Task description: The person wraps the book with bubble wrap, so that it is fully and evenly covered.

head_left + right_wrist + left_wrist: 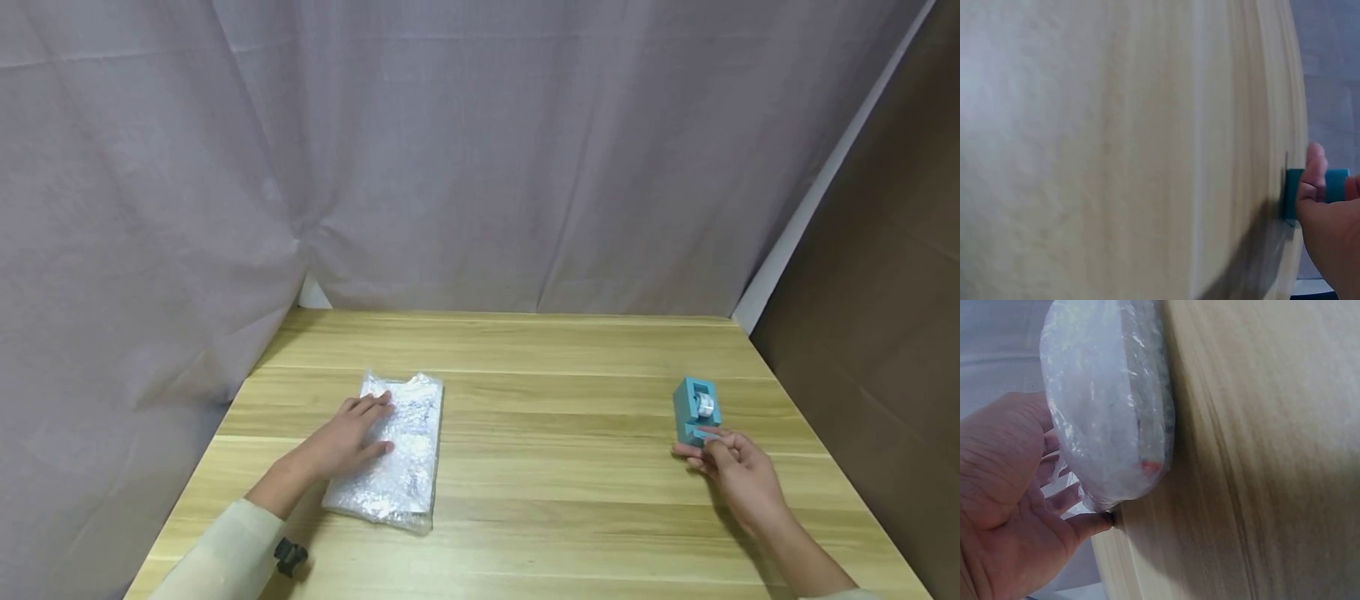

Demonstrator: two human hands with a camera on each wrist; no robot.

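A flat rectangular package in clear bubble wrap (416,433) lies on the left half of the table, with a pale sheet visible through it. My left hand (348,442) rests on its left side, fingers spread and holding nothing. In the left wrist view, the wrap (1097,394) bulges beside the left hand (1016,500). Over on the right stands a teal tape dispenser (684,408) with a roll of clear tape (705,405) in it. My right hand (746,483) holds its near end, fingers bent at the front. The dispenser (1335,184) is partly hidden behind the right hand (1335,244).
The wooden table (555,467) runs between the two hands. Grey curtain (480,158) closes off the back and left, and a brown panel (877,317) stands along the right edge. A small black clip-like object (290,557) sits by the left sleeve (225,554).
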